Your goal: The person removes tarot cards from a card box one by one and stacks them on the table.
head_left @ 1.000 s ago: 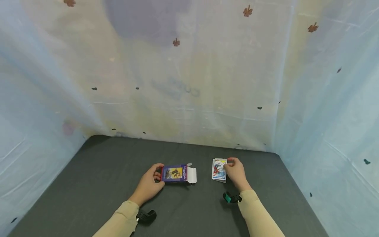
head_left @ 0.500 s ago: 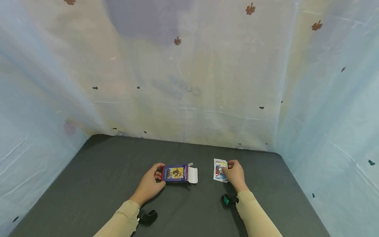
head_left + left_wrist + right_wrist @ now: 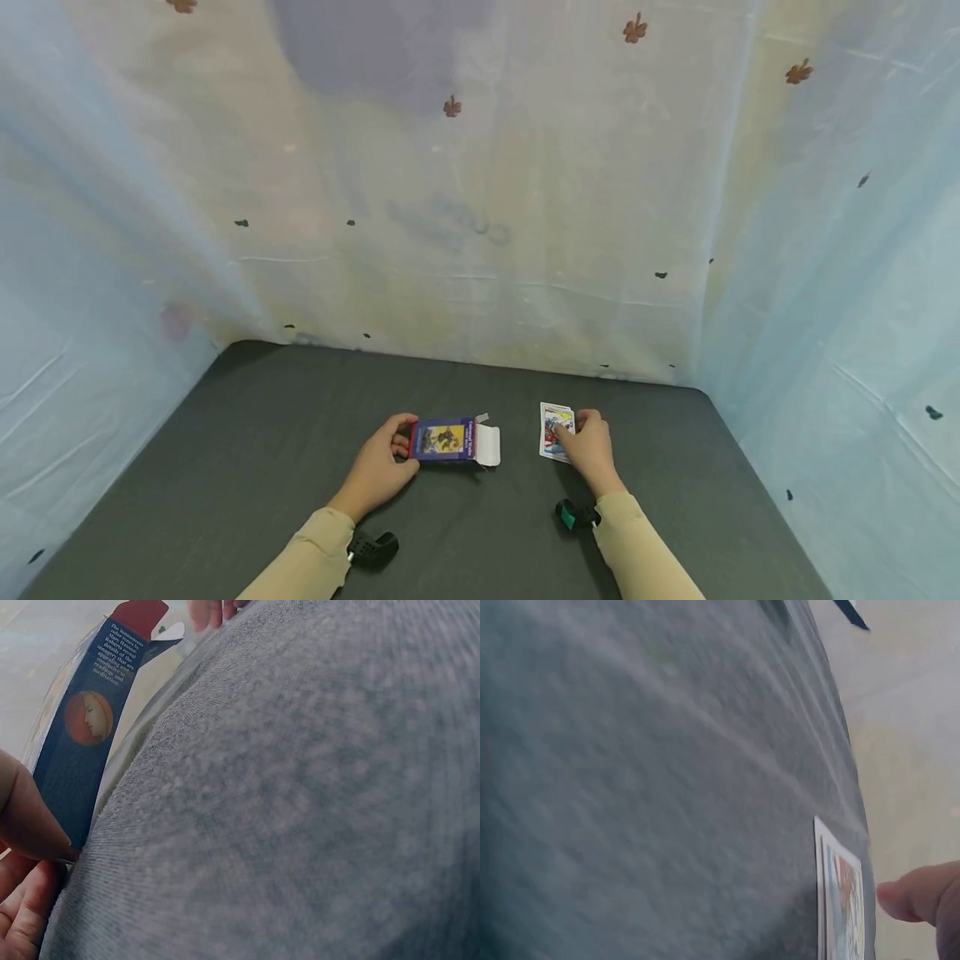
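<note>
My left hand (image 3: 381, 462) holds the left end of a purple card box (image 3: 442, 439), thumb on the near side and fingers on the far side. Its picture faces up, and a white end flap (image 3: 487, 445) sticks out open on the right. In the left wrist view the box's printed narrow side (image 3: 84, 727) and the thumb (image 3: 34, 817) show. A small stack of picture cards (image 3: 551, 417) lies on the dark cloth. My right hand (image 3: 591, 450) is at its right edge, thumb over the top card. In the right wrist view that thumb (image 3: 911, 892) is apart from the cards (image 3: 844, 907); the other fingers are hidden.
The table (image 3: 300, 400) wears a dark grey cloth. Pale plastic sheeting (image 3: 480, 275) with small leaf marks hangs behind it and along both sides. Black straps (image 3: 372, 548) sit at both wrists.
My right hand has shifted slightly left and its thumb has moved farther over the cards. The stack has turned a little and its cards lie closer together. The left hand keeps the box in place.
</note>
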A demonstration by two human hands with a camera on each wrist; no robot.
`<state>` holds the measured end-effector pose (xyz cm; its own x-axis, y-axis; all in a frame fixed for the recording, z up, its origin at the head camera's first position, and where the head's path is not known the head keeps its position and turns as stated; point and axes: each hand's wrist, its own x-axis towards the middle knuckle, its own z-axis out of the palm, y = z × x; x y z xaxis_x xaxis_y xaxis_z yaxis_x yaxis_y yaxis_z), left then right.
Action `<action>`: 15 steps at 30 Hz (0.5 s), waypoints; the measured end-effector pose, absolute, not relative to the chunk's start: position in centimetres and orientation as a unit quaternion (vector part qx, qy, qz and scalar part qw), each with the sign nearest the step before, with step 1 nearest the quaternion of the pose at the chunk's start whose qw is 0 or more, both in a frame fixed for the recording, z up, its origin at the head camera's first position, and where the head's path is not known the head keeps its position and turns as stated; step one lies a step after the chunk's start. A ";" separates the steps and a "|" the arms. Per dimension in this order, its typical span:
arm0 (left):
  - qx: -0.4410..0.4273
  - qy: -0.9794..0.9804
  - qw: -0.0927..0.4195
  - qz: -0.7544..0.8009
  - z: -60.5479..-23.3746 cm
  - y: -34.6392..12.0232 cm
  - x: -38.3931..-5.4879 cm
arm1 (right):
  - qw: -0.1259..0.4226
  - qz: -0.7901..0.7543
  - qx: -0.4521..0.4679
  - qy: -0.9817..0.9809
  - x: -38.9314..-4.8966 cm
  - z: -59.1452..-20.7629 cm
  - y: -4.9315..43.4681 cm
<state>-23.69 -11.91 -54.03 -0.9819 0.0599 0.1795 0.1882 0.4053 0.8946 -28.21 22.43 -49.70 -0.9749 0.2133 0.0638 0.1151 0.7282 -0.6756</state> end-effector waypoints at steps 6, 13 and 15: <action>-0.074 -0.836 0.059 -0.541 -54.0 -11.9 -23.7 | 0.105 0.384 -0.080 -0.914 -27.3 -49.9 21.3; -0.077 -0.833 0.060 -0.545 -54.0 -11.9 -23.7 | 0.134 0.440 -0.029 -0.887 -26.2 -49.6 19.3; -0.078 -0.832 0.061 -0.546 -54.0 -11.9 -23.7 | 0.134 0.457 -0.010 -0.879 -25.9 -49.5 18.7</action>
